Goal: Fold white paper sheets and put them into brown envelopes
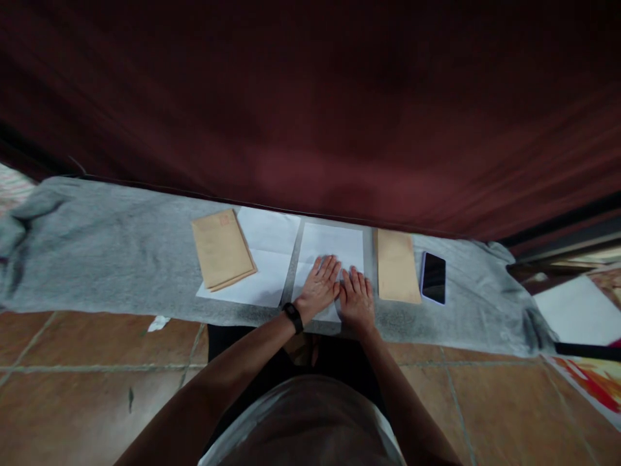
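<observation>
A white sheet of paper (334, 238) lies on the grey cloth straight in front of me. My left hand (321, 283) rests flat on it, fingers stretched out and pointing away from me. Close beside it, my right hand (356, 299) presses on the same sheet near its right edge, fingers extended. Both hands are open and hold nothing; they cover the sheet's lower middle. To the left, brown envelopes (223, 251) are stacked on other white paper (272, 272). Just right of my right hand lies another brown envelope (398, 266).
A phone (433, 278) with a dark screen lies right of the envelope. Grey cloth (121, 249) covers the narrow surface, and a dark red panel (310, 129) rises behind it. A white scrap (158, 323) lies on the tiled floor (87, 401).
</observation>
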The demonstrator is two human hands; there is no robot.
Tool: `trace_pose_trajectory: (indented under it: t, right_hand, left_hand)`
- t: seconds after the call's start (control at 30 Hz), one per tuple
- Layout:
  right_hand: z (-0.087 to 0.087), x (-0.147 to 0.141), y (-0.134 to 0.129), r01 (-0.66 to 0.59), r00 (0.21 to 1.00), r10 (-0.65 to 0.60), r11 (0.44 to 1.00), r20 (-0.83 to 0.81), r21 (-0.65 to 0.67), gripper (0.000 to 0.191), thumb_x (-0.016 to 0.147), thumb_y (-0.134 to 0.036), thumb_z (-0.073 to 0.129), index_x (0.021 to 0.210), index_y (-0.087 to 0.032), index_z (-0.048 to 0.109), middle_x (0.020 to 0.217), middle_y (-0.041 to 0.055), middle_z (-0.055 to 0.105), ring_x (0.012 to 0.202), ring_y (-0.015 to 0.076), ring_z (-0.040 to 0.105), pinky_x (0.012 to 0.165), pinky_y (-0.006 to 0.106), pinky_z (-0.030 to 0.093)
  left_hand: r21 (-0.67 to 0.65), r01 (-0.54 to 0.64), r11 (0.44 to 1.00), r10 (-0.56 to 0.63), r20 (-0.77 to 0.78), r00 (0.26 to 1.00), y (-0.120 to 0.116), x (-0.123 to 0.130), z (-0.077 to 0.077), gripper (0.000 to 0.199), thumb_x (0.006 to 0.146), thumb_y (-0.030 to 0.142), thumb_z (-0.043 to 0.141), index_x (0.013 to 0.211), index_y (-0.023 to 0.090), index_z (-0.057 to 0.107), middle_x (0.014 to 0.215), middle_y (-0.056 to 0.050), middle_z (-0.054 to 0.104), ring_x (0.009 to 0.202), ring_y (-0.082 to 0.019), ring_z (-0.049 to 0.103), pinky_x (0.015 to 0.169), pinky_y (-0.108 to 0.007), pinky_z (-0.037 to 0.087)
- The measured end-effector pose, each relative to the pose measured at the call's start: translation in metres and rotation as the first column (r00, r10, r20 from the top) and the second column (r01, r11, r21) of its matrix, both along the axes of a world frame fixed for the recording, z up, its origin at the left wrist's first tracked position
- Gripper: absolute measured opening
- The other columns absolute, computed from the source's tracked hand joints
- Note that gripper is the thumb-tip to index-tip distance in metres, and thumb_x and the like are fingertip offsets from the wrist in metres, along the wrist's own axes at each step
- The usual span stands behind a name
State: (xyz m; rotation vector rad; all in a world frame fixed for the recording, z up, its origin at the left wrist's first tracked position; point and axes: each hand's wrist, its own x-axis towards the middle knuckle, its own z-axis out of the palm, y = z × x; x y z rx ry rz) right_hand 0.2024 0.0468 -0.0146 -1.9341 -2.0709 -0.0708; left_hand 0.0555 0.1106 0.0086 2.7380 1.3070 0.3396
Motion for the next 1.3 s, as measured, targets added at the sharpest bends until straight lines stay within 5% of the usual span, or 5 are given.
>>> trace_pose_trajectory:
  t: [0.2, 0.6, 0.83, 0.93, 1.3]
  right_hand:
    - [0.005, -0.002, 0.002, 0.019, 1.000, -0.019, 1.000, -0.019, -0.008, 0.052, 0.103, -0.032, 0.041, 0.154, -0.021, 0.043, 0.161, 0.0129, 0.039, 0.148, 0.0306, 0.036, 0.120, 0.053, 0.026]
    - [0.012, -0.006, 0.002, 0.033, 0.999, -0.033, 0.999, -0.015, 0.009, 0.051, 0.102, -0.030, 0.045, 0.152, -0.018, 0.046, 0.160, 0.0140, 0.040, 0.147, 0.0317, 0.037, 0.120, 0.053, 0.027]
    - [0.012, -0.006, 0.002, 0.027, 1.000, -0.027, 1.000, -0.006, -0.003, 0.053, 0.102, -0.030, 0.045, 0.153, -0.019, 0.043, 0.162, 0.0132, 0.037, 0.149, 0.0310, 0.035, 0.120, 0.052, 0.027]
    - [0.011, -0.005, 0.002, 0.023, 1.000, -0.023, 1.000, -0.010, 0.002, 0.053, 0.102, -0.031, 0.045, 0.154, -0.019, 0.043, 0.162, 0.0129, 0.037, 0.149, 0.0305, 0.034, 0.121, 0.052, 0.027]
    - [0.013, -0.006, 0.002, 0.032, 0.999, -0.032, 0.999, -0.024, 0.001, 0.054, 0.101, -0.031, 0.046, 0.153, -0.020, 0.043, 0.161, 0.0125, 0.039, 0.148, 0.0309, 0.037, 0.120, 0.052, 0.028]
  left_hand:
    - [-0.020, -0.060, 0.998, 0.060, 0.016, 0.998, 0.028, -0.008, -0.006, 0.057, 0.100, 0.028, 0.037, 0.155, 0.013, 0.037, 0.165, -0.013, 0.030, 0.155, -0.025, 0.022, 0.127, -0.051, 0.014]
    - [-0.072, -0.380, 0.922, 0.382, 0.028, 0.924, 0.078, -0.023, -0.009, 0.063, 0.102, 0.034, 0.032, 0.153, -0.002, 0.036, 0.163, -0.022, 0.029, 0.154, -0.031, 0.025, 0.126, -0.047, 0.021]
    - [-0.053, -0.202, 0.978, 0.204, 0.029, 0.979, 0.080, -0.002, -0.008, 0.056, 0.103, 0.037, 0.031, 0.155, 0.017, 0.039, 0.165, -0.011, 0.032, 0.155, -0.030, 0.022, 0.126, -0.054, 0.017]
    - [-0.074, -0.222, 0.972, 0.225, 0.026, 0.974, 0.089, 0.002, -0.007, 0.056, 0.103, 0.040, 0.032, 0.155, 0.020, 0.040, 0.164, -0.010, 0.033, 0.155, -0.030, 0.022, 0.125, -0.056, 0.017]
    - [-0.092, -0.346, 0.934, 0.354, 0.090, 0.931, 0.101, -0.013, -0.007, 0.061, 0.100, 0.033, 0.034, 0.152, 0.001, 0.039, 0.162, -0.022, 0.032, 0.153, -0.032, 0.026, 0.125, -0.049, 0.021]
